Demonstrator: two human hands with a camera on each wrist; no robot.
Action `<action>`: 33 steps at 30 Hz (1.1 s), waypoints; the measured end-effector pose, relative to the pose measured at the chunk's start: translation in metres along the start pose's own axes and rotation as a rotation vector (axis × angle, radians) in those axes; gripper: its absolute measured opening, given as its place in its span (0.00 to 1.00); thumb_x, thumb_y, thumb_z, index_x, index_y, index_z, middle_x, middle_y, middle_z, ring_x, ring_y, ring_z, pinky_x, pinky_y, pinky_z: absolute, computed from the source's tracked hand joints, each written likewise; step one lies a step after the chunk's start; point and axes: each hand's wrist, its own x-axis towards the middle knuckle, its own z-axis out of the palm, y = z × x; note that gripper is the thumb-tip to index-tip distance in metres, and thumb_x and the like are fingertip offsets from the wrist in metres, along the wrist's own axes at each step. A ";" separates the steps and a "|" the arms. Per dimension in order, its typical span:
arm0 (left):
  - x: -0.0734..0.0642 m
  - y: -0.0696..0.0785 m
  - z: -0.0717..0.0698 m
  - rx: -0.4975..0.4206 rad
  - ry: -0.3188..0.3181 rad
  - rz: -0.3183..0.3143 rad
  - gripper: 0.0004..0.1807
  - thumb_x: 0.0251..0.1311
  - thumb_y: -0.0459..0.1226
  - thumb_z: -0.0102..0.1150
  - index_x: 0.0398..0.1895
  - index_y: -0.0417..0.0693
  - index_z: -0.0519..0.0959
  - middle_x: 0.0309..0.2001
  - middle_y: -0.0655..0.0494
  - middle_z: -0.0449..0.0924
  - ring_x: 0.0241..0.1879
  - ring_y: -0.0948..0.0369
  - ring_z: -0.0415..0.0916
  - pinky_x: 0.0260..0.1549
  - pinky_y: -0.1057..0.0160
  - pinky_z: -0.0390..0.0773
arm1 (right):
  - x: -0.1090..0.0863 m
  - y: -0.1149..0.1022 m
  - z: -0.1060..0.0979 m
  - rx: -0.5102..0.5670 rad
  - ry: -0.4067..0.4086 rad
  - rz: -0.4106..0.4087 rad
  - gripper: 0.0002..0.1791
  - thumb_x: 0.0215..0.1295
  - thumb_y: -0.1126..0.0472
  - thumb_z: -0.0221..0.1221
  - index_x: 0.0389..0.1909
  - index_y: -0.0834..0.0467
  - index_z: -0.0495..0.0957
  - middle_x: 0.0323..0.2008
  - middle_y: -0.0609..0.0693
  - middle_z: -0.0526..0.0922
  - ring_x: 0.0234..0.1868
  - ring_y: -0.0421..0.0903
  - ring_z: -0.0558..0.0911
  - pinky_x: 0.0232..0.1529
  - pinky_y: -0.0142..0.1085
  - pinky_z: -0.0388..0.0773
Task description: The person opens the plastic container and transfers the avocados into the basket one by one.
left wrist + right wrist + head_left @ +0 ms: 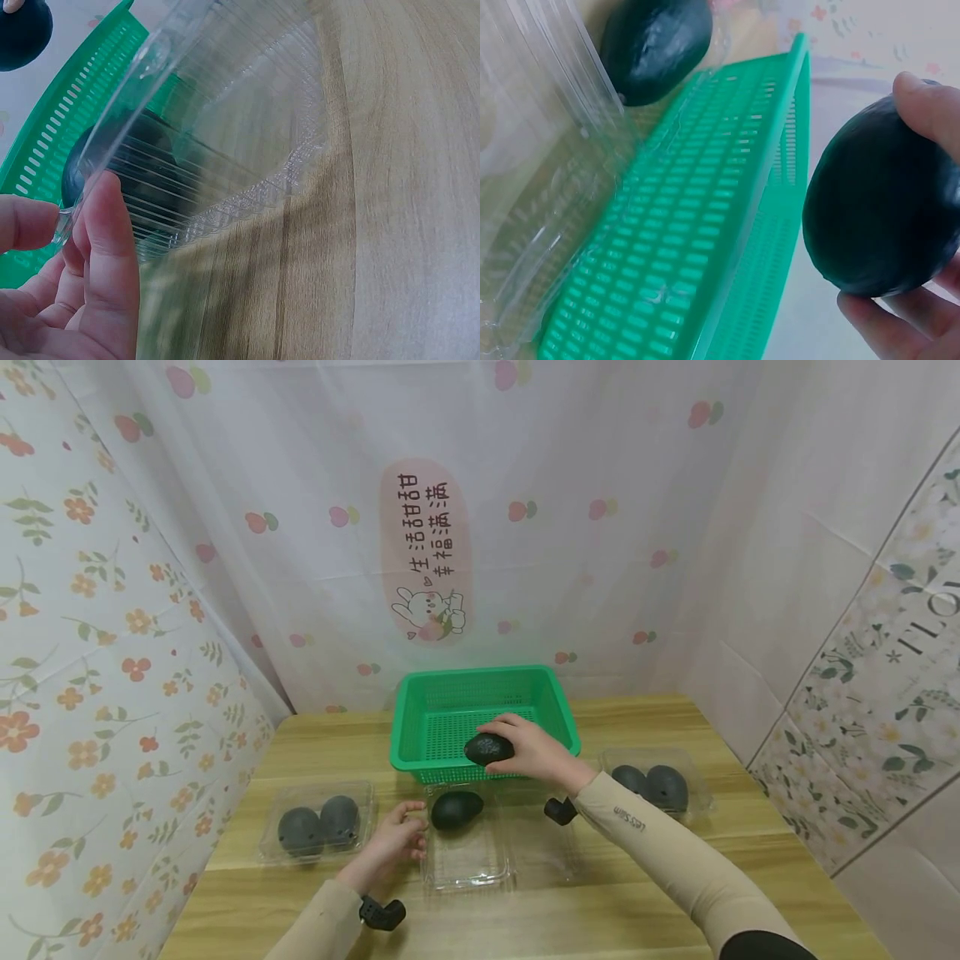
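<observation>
My right hand grips a dark avocado above the front rim of the green basket; in the right wrist view thumb and fingers hold this avocado from opposite sides. Below, a second avocado lies at the back of an opened clear plastic box, whose lid is folded out to the right. At the box's left edge is my left hand. The left wrist view shows its thumb and forefinger pinching the rim of the clear box.
A closed clear box with two dark avocados stands at the left, and another box with two more at the right. The green basket sits at the back of the wooden table, before a patterned curtain.
</observation>
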 end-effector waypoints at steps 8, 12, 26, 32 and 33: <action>0.000 0.000 0.000 0.006 0.009 -0.002 0.25 0.61 0.27 0.47 0.61 0.32 0.58 0.30 0.50 0.68 0.22 0.62 0.70 0.19 0.66 0.77 | 0.006 0.014 0.001 0.034 0.041 0.047 0.36 0.54 0.48 0.71 0.65 0.48 0.71 0.60 0.52 0.70 0.55 0.52 0.75 0.47 0.44 0.78; 0.000 0.001 0.000 0.010 0.011 -0.006 0.25 0.60 0.27 0.48 0.61 0.32 0.59 0.31 0.50 0.68 0.22 0.62 0.70 0.20 0.66 0.77 | 0.008 0.019 0.000 0.064 0.061 0.066 0.36 0.54 0.50 0.71 0.65 0.49 0.71 0.60 0.53 0.70 0.54 0.52 0.76 0.45 0.45 0.79; -0.002 0.002 0.000 0.011 0.003 -0.013 0.25 0.63 0.28 0.49 0.62 0.32 0.58 0.32 0.49 0.67 0.23 0.61 0.69 0.20 0.65 0.77 | 0.017 0.040 -0.004 0.101 0.086 0.133 0.37 0.54 0.45 0.70 0.65 0.50 0.71 0.60 0.53 0.70 0.53 0.52 0.76 0.47 0.46 0.78; -0.002 0.003 0.001 0.012 0.003 -0.011 0.25 0.62 0.28 0.49 0.62 0.32 0.58 0.31 0.50 0.67 0.23 0.61 0.69 0.20 0.65 0.77 | 0.021 0.049 -0.005 0.101 0.097 0.169 0.38 0.54 0.44 0.69 0.65 0.50 0.71 0.60 0.53 0.71 0.52 0.51 0.76 0.46 0.46 0.78; -0.002 0.003 0.000 0.012 0.002 -0.010 0.25 0.62 0.28 0.49 0.62 0.32 0.58 0.31 0.50 0.67 0.23 0.61 0.69 0.20 0.65 0.77 | 0.022 0.050 -0.005 0.102 0.098 0.175 0.37 0.54 0.44 0.69 0.65 0.50 0.71 0.60 0.53 0.71 0.52 0.51 0.76 0.46 0.46 0.78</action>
